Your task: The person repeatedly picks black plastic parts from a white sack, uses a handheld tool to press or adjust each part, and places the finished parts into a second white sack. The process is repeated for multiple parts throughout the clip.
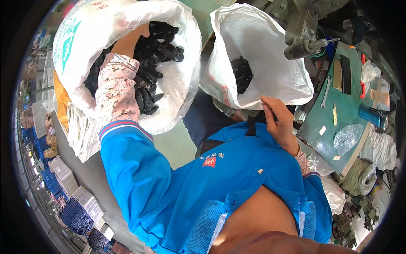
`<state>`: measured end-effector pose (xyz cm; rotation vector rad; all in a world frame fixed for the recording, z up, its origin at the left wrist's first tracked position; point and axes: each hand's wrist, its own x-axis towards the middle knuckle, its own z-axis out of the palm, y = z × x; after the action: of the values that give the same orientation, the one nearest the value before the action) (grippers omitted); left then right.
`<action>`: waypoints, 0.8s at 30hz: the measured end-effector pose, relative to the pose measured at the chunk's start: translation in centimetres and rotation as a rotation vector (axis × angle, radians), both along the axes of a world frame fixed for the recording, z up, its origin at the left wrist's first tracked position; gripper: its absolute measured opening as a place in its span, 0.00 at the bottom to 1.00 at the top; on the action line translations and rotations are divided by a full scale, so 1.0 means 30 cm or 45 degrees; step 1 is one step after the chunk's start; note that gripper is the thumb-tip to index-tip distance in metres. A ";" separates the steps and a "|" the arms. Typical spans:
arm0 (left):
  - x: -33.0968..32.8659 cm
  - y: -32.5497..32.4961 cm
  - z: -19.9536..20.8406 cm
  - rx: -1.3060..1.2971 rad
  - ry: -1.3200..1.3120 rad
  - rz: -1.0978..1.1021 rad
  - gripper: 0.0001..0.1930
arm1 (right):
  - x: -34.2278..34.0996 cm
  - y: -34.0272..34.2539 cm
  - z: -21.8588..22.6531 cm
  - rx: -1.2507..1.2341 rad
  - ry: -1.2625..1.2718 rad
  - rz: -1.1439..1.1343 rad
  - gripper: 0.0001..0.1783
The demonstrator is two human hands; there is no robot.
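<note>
The left hand is lying inside the left bag, a white sack with its mouth standing open. The far rim and the contents are concealing the fingers of this hand; their spread, and whether they are holding anything, cannot be told. Black parts are filling the visible opening around the wrist. These parts are overlapping, so single outlines are hard to make out, and the bottom of the sack is remaining out of sight.

The right hand is resting at the near rim of the right bag. Its fingers are curling, with a narrow gap between index finger and thumb; whether they are pinching the rim cannot be told. Inside this bag, a smaller dark cluster is lying against the left wall, partly in shadow, and the near rim is hiding the area below it.

A machine is standing beyond the right bag, and the upper edge of the view is cutting it off. On the green surface at the right, a wrench and a clear wrapper are lying apart. Items along the left rim are appearing small and distorted.
</note>
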<state>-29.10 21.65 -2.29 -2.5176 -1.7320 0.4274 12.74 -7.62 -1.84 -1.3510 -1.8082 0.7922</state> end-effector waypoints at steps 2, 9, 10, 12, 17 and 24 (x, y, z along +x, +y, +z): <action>0.003 0.016 -0.014 -0.023 -0.024 -0.013 0.47 | 0.000 -0.009 -0.012 0.091 -0.033 0.013 0.13; -0.019 0.058 -0.061 -0.185 -0.175 -0.031 0.46 | -0.002 -0.032 -0.005 0.154 -0.011 -0.005 0.13; -0.023 0.056 -0.069 -0.231 -0.201 -0.040 0.46 | -0.002 -0.037 -0.002 0.144 -0.004 -0.004 0.13; -0.010 0.038 -0.076 -0.285 -0.213 -0.064 0.45 | -0.003 -0.043 0.001 0.119 0.015 0.003 0.13; 0.071 -0.178 0.019 0.057 0.209 -0.108 0.42 | -0.018 -0.045 -0.025 0.197 0.082 0.068 0.14; 0.057 -0.403 0.085 0.162 0.179 -0.253 0.33 | -0.028 -0.049 -0.041 0.199 0.119 0.193 0.16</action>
<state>-27.39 9.58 0.25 -2.4722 -1.3980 0.4520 11.88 -9.09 -3.09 -1.0700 -1.8727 0.7624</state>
